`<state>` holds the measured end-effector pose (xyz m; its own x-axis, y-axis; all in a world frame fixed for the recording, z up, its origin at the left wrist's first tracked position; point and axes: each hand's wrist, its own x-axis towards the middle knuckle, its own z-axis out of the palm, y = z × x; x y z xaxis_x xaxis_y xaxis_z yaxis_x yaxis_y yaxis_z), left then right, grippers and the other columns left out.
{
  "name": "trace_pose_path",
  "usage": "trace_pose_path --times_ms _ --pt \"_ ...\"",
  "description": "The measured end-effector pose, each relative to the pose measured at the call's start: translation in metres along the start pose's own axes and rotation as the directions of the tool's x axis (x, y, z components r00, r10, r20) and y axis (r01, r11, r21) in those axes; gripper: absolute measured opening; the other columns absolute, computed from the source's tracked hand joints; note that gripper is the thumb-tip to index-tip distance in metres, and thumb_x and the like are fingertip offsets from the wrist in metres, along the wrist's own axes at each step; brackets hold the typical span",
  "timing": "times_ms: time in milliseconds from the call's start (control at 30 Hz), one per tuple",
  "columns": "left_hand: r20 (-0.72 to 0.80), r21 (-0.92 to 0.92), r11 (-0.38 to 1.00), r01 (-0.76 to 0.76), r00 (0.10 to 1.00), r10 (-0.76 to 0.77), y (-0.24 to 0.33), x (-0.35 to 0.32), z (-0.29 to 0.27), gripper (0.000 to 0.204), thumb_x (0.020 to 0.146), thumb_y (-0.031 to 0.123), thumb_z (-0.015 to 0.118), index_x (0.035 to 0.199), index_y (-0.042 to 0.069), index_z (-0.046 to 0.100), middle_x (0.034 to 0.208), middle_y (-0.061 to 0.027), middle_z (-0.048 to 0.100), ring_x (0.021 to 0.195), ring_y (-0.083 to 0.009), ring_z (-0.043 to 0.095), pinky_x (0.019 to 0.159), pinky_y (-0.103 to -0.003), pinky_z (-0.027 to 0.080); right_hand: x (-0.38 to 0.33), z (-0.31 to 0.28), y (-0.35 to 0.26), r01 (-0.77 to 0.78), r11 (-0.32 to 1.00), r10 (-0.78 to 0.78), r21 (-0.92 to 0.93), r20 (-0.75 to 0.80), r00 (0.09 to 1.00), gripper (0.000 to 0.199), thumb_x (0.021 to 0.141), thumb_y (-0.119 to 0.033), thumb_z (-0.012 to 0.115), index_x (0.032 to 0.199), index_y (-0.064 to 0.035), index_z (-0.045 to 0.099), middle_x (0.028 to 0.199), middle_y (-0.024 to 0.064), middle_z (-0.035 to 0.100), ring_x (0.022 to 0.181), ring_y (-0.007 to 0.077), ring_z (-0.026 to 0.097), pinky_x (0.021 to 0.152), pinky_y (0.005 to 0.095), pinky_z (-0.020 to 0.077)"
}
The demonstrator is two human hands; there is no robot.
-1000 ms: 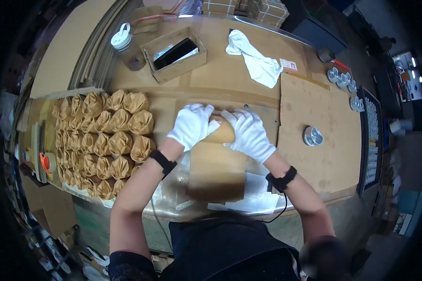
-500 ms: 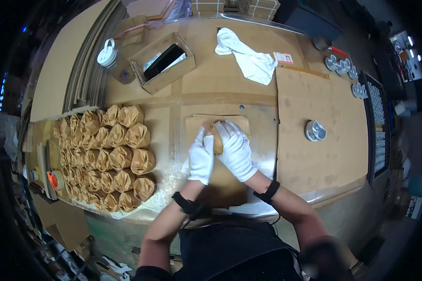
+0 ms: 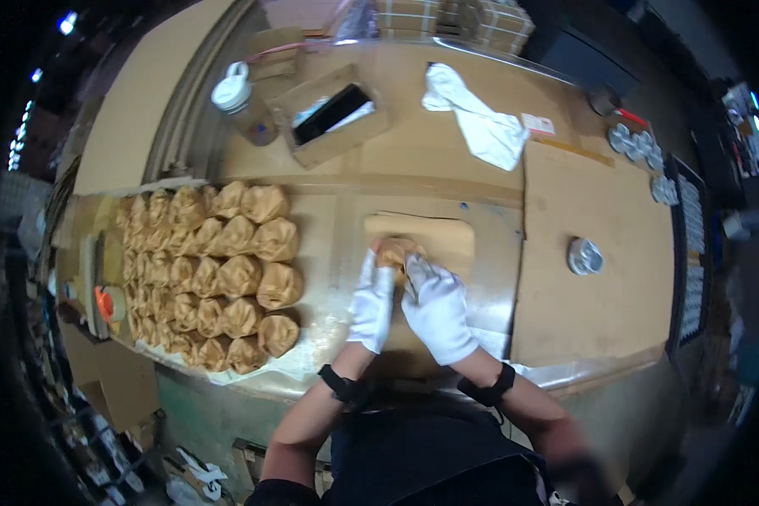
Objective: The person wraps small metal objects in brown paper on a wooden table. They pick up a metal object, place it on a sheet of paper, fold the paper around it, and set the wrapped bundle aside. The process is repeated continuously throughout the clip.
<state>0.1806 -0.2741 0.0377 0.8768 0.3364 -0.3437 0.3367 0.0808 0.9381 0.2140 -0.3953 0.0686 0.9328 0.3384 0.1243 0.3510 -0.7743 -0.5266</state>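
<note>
A small bundle of brown paper (image 3: 396, 250) sits between my two white-gloved hands at the middle of the bench. My left hand (image 3: 373, 299) closes on its left side, bare fingertips showing at the glove's end. Bent over its right side, my right hand (image 3: 438, 310) presses the paper with its fingers. What lies inside the paper is hidden. Beneath them rests a stack of flat brown paper sheets (image 3: 449, 240). To the left stand several rows of paper-wrapped bundles (image 3: 279, 285). A bare silvery metal part (image 3: 585, 256) stands on cardboard at the right.
A flat cardboard sheet (image 3: 557, 312) covers the bench's right side. Beyond it are more metal parts (image 3: 634, 148) and a black tray (image 3: 691, 228) of small parts. At the back lie a white cloth (image 3: 476, 118), an open cardboard box (image 3: 346, 148) and a lidded bottle (image 3: 249, 114).
The whole view has shifted, so the bench sits further right in it. My right fingers, earlier stretched upward along the paper, now bend down over it. Both hands stay on the bundle.
</note>
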Motion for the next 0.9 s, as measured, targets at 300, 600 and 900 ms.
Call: trace_pose_path --times_ms 300,600,900 --pt "-0.196 -0.339 0.938 -0.067 0.981 -0.001 0.023 0.036 -0.084 0.038 0.096 0.020 0.054 0.132 0.005 0.050 0.121 -0.0093 0.059 0.108 -0.0178 0.059 0.083 -0.032 0.056 0.016 -0.029 -0.029 0.372 0.926 -0.376 0.060 0.083 0.923 0.035 0.074 -0.013 0.066 0.108 -0.0143 0.072 0.118 0.0043 0.069 0.104 0.0254 0.063 0.090 0.0432 0.0492" --pt "-0.566 -0.241 0.946 -0.216 0.823 0.044 0.036 0.129 -0.288 0.054 0.095 0.004 0.055 0.145 0.000 0.038 0.113 -0.0163 0.060 0.087 -0.0266 0.068 0.076 -0.035 0.057 -0.027 -0.014 0.048 0.003 0.973 -0.034 0.230 0.134 0.990 0.019 0.081 -0.004 0.066 0.097 -0.0091 0.074 0.091 0.0130 0.073 0.083 0.0310 0.070 0.077 0.0390 0.0572" --pt "0.671 0.660 0.233 -0.714 0.700 0.244 -0.014 -0.082 -0.072 0.037 0.080 0.014 0.065 0.116 0.007 0.065 0.121 -0.0153 0.062 0.113 -0.0294 0.060 0.096 -0.042 0.047 -0.031 -0.128 0.218 -0.358 0.908 0.185 -0.219 -0.557 0.810 0.024 0.082 -0.022 0.073 0.101 -0.0072 0.069 0.086 0.0162 0.071 0.083 0.0342 0.069 0.073 0.0449 0.0567"
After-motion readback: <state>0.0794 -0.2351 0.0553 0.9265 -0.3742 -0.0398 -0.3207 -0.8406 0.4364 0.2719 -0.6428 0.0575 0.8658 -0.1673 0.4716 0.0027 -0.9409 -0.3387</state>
